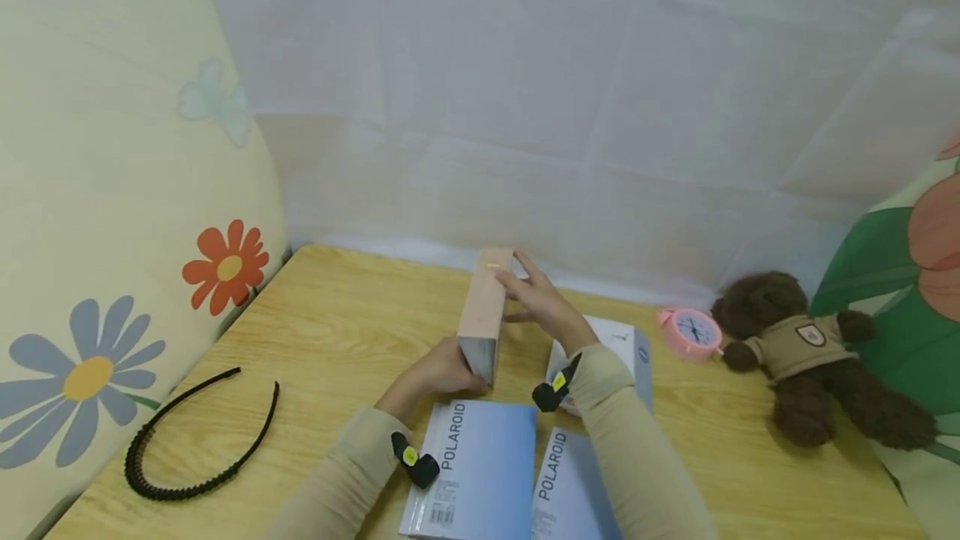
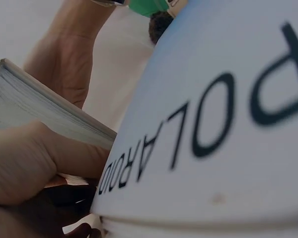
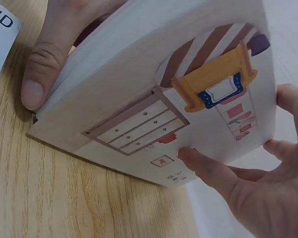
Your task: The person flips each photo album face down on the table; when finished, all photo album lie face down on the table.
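A thick book (image 1: 483, 307) with a pale pink spine stands on edge over the table, spine towards me. In the right wrist view, its cover (image 3: 139, 116) shows a drawn chest of drawers and a striped arch. My left hand (image 1: 447, 367) grips its near lower corner, the thumb (image 2: 74, 153) along the page edges in the left wrist view. On the other side, my right hand (image 1: 542, 298) holds the far upper part, its fingertips (image 3: 191, 156) against the cover. Just in front lies a blue-white book marked POLAROID (image 1: 487, 457).
A second POLAROID book (image 1: 570, 482) lies partly under my right forearm, and a white book (image 1: 615, 336) is behind that wrist. A pink alarm clock (image 1: 692, 332) and a brown teddy bear (image 1: 795, 357) sit at right. A black headband (image 1: 198, 486) lies at left.
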### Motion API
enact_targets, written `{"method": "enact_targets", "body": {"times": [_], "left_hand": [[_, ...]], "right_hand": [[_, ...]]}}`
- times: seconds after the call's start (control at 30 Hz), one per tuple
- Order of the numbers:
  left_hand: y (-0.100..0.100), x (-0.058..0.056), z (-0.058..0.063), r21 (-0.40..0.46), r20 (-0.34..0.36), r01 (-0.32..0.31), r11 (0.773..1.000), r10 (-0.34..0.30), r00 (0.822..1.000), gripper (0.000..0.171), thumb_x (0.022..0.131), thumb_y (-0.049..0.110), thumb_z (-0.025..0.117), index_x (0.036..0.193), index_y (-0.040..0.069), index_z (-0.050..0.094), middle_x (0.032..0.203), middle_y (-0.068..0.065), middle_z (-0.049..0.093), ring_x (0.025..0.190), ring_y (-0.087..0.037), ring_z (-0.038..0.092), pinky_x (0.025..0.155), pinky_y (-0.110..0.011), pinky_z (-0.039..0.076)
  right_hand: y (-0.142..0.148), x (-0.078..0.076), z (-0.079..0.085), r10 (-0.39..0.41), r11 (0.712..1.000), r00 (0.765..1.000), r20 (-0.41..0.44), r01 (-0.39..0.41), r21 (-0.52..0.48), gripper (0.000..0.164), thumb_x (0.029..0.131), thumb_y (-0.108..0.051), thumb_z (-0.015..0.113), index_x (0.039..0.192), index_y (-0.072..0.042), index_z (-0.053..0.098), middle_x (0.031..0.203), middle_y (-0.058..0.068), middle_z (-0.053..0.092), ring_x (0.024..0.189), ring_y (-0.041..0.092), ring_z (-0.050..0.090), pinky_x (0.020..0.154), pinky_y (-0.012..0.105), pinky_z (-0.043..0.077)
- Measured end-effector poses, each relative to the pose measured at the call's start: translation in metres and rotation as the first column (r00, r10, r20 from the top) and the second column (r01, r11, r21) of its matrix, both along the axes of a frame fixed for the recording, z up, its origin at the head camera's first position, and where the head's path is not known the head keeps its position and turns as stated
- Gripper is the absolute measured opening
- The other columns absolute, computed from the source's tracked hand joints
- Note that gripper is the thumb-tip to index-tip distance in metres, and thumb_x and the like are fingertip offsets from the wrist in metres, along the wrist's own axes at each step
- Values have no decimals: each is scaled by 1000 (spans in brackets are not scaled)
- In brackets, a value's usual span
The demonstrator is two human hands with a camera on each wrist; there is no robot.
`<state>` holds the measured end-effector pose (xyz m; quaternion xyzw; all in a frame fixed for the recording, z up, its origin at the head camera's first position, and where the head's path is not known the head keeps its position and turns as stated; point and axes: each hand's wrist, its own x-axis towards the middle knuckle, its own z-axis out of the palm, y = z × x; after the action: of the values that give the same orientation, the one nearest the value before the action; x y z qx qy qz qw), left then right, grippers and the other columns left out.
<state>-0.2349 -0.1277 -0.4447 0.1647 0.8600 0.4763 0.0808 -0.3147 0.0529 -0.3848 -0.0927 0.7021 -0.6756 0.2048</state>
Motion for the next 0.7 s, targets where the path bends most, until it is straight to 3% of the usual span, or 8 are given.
{"method": "enact_targets", "body": {"times": [0.13,0.23,0.37,0.47,0.57,0.6,0.7], "left_hand": [[-2,-2,4,-12,-2,24,1000,-24,1000,94,65,-7,81,149,3,39,134,-18,56,123,-35,51,107,-53,39],[-5,-4,8,-58,6,18,998,-18,1000,104,68,-9,77,156,4,25,150,-20,42,137,-36,40,112,-52,34],[-9,-8,14,-164,-4,-14,986,13,1000,101,70,-10,73,157,3,24,156,-21,33,142,-37,33,112,-51,33],[-11,-9,17,-230,-43,-27,973,18,999,93,69,-10,72,153,0,33,152,-23,40,134,-36,44,109,-49,39],[-12,-8,18,-295,-88,-44,955,19,996,85,69,-11,73,148,-3,41,147,-24,46,128,-35,49,107,-49,41],[-12,-8,18,-317,-95,-48,947,19,995,83,70,-11,73,147,-4,43,146,-24,47,128,-36,50,108,-50,40],[-15,-6,18,-375,-87,-51,926,19,996,77,71,-12,72,144,-4,47,148,-25,44,135,-41,43,111,-52,34]], "right_hand": [[8,-1,1,0,999,1000,10,0,-39,76,103,-26,53,161,-24,5,147,25,43,133,41,45,96,52,51],[17,-2,2,8,999,1000,-15,-8,-34,69,105,-18,47,161,-16,6,143,27,46,128,40,50,98,52,49],[26,1,4,37,995,993,-116,-26,95,54,108,-14,36,157,-4,18,132,29,51,112,35,58,94,47,52],[28,6,2,24,946,973,-230,52,319,49,107,-19,35,150,3,32,129,32,53,109,37,58,94,47,50],[27,13,-5,22,857,960,-280,126,499,57,102,-28,46,147,6,37,135,33,50,119,43,53,101,50,45],[26,15,-8,35,831,960,-279,127,541,60,100,-31,50,146,6,38,136,32,50,121,43,52,102,51,45],[23,22,-17,71,805,968,-241,87,587,66,94,-35,64,143,4,42,129,29,55,113,40,57,97,50,49]]}}
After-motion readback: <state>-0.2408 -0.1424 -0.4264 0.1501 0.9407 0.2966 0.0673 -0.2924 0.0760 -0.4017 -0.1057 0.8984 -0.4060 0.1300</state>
